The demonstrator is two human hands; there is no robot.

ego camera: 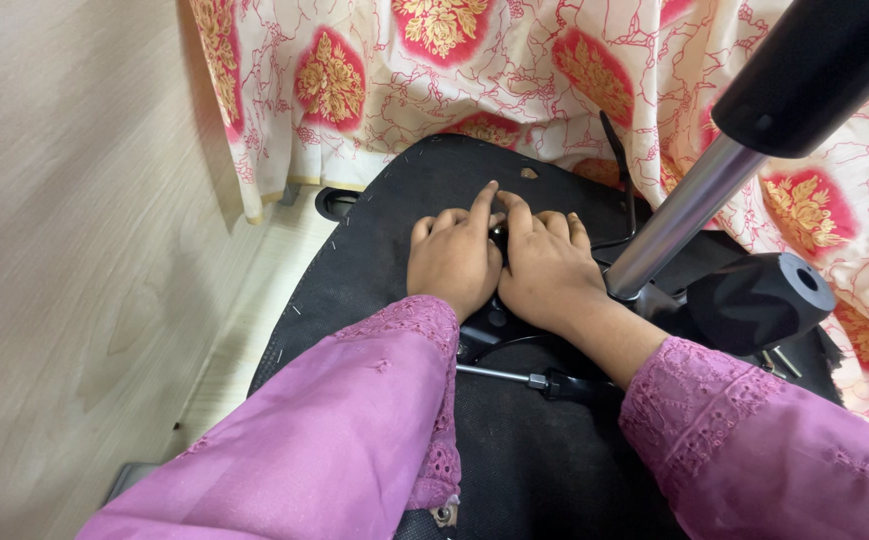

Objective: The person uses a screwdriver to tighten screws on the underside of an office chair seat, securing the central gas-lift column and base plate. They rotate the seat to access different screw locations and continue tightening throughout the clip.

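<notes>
Pressing: I had both hands flat on the upturned chair seat (375, 260), side by side.
Left hand (452, 262): fingers extended, holding nothing.
Right hand (545, 268): same, just left of the chrome gas cylinder (677, 222).
Screwdriver (540, 379): near side, under my wrists.

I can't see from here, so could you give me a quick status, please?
Left hand and right hand flat on chair underside. Screwdriver lying below wrists. Gas cylinder beside right hand.

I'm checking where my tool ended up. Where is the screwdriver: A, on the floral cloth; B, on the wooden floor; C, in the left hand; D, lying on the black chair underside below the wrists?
D: the screwdriver lies on the black chair underside, below both wrists, unheld.
</notes>
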